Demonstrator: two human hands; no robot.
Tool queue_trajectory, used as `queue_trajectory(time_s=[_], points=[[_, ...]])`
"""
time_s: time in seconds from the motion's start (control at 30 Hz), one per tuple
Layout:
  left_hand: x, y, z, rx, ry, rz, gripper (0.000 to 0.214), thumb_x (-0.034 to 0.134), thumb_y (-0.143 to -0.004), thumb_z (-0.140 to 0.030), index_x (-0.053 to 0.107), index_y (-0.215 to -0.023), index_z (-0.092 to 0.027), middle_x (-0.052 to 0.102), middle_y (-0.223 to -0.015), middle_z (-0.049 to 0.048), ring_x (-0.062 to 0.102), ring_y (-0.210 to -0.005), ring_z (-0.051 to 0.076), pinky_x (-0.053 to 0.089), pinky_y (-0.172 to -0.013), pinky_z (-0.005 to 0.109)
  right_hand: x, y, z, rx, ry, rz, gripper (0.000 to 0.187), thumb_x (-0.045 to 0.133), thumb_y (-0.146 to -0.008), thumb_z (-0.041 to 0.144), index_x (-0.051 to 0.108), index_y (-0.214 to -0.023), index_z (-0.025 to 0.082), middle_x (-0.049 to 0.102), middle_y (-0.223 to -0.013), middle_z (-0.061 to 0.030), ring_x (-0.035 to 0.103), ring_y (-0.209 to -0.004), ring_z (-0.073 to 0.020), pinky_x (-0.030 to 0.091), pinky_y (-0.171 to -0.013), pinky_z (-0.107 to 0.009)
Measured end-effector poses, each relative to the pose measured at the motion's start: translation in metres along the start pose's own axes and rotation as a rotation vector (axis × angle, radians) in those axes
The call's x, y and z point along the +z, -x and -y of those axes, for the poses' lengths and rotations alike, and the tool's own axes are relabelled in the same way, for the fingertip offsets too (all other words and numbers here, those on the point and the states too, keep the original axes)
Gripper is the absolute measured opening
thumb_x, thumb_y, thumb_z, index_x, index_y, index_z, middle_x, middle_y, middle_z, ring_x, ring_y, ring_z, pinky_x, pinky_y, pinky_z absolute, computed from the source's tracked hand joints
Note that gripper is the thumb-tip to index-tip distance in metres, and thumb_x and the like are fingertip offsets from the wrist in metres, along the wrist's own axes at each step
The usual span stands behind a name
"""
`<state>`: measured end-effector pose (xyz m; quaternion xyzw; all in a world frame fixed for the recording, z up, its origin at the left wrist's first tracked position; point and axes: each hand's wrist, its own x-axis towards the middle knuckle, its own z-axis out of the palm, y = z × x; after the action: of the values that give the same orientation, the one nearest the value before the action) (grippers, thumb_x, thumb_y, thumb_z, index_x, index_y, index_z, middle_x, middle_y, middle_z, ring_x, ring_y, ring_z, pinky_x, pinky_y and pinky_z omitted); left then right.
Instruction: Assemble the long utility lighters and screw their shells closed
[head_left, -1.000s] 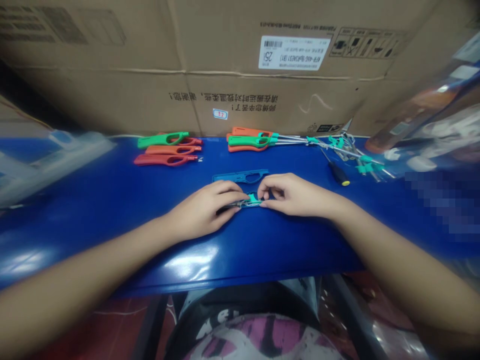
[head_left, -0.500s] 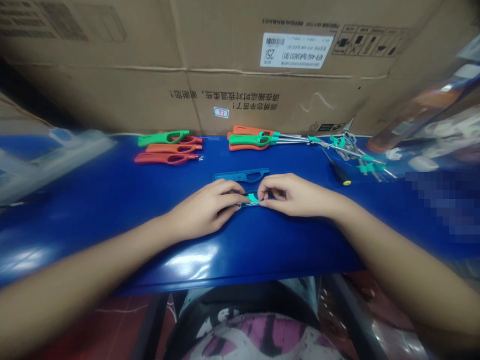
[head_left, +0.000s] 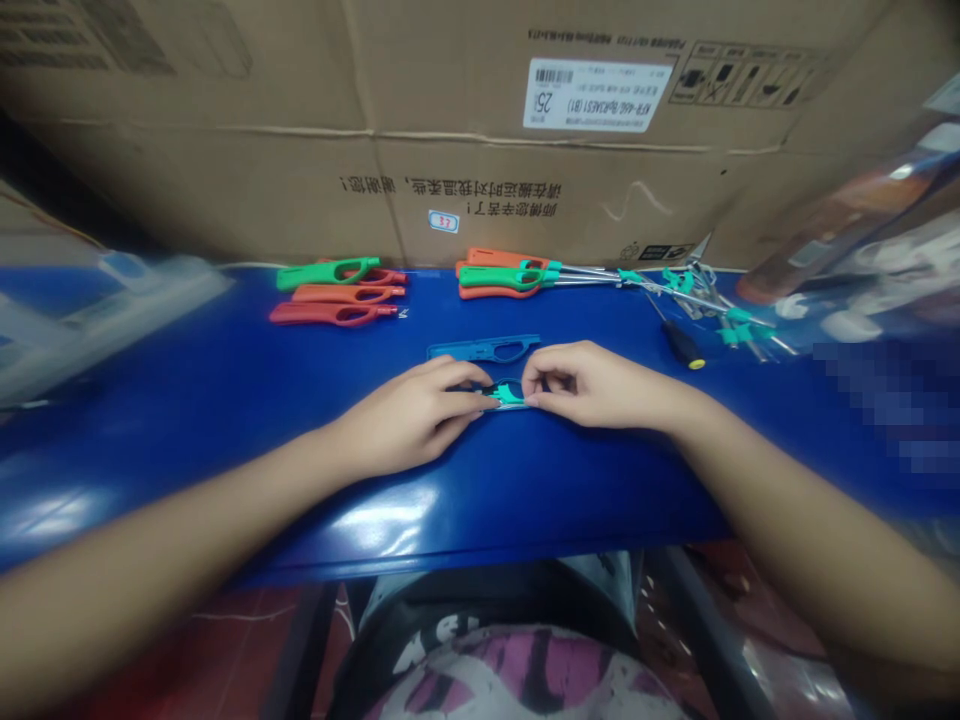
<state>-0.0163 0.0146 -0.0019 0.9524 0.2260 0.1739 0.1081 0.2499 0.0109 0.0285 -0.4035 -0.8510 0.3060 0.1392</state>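
Between my hands lies a blue lighter shell half (head_left: 513,406) with a teal trigger piece (head_left: 508,394) inside it. My left hand (head_left: 420,412) is closed on its left end, thumb and fingers pinching. At the other end my right hand (head_left: 592,385) pinches with thumb and forefinger; its fingertips hide whatever small part is there. Just beyond, a second blue shell half (head_left: 484,349) rests on the table, its loop-shaped opening to the right. Fingers cover much of the shell being worked on.
Green, orange and red lighter handles (head_left: 337,294) lie at the back left. Lighters with metal tubes (head_left: 502,275) sit behind the hands. Loose tubes with teal parts (head_left: 731,315) and a black screwdriver (head_left: 684,346) are at right. A cardboard box (head_left: 450,150) walls the table's (head_left: 225,390) far edge.
My right hand has shifted slightly right and up, showing more of the teal piece. My left hand stays almost in place on the shell.
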Motion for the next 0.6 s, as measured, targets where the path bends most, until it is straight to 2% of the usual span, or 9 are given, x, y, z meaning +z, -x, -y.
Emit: queue_trajectory(time_s=[0.27,0.6], points=[[0.0000,-0.0005,-0.0008,0.008,-0.014,-0.028,0.030,0.050,-0.103,-0.022,0.070,-0.125,-0.023,0.065,-0.129,0.0091,0.062,-0.115,0.024,0.053,-0.100,0.041,0.0019,-0.0009,-0.0020,-0.013,0.034,-0.017,0.011,0.060,-0.084,0.008,0.066,-0.088,0.016,0.066,-0.078,0.0000,0.052,-0.064,-0.0104,0.038,-0.060,-0.022],[-0.0008,-0.0014,-0.0011,0.010,-0.020,-0.004,0.034,0.051,-0.101,-0.018,0.070,-0.128,-0.026,0.065,-0.130,0.0088,0.062,-0.117,0.025,0.053,-0.100,0.043,0.0019,0.0012,-0.0040,-0.171,0.111,-0.017,0.014,0.058,-0.085,0.007,0.065,-0.092,0.017,0.066,-0.087,-0.0031,0.056,-0.073,-0.0125,0.040,-0.064,-0.023]])
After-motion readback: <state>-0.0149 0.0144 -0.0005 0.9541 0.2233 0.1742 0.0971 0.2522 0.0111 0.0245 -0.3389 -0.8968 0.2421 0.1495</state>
